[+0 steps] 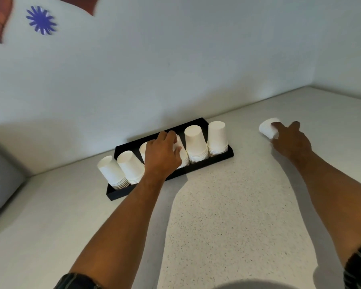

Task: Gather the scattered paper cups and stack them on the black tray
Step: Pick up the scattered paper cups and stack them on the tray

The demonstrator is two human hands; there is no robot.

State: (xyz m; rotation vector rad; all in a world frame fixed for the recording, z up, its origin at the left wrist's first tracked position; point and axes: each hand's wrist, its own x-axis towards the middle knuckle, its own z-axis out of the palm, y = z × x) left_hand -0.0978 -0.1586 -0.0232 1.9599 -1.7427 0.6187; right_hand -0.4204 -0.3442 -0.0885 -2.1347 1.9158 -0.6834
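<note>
A long black tray (219, 158) lies on the speckled counter against the wall. It holds several upside-down stacks of white paper cups (196, 142). My left hand (162, 152) reaches over the tray's middle and grips the top cup of a middle stack (178, 146), which the hand mostly hides. To the right of the tray a single white paper cup (267, 127) lies on its side on the counter. My right hand (290, 138) is on it, fingers curled round its near end.
The white wall (175, 69) runs right behind the tray and turns a corner at the far right. A grey object (0, 176) stands at the left edge of the counter. A blue paper flower (41, 20) hangs on the wall.
</note>
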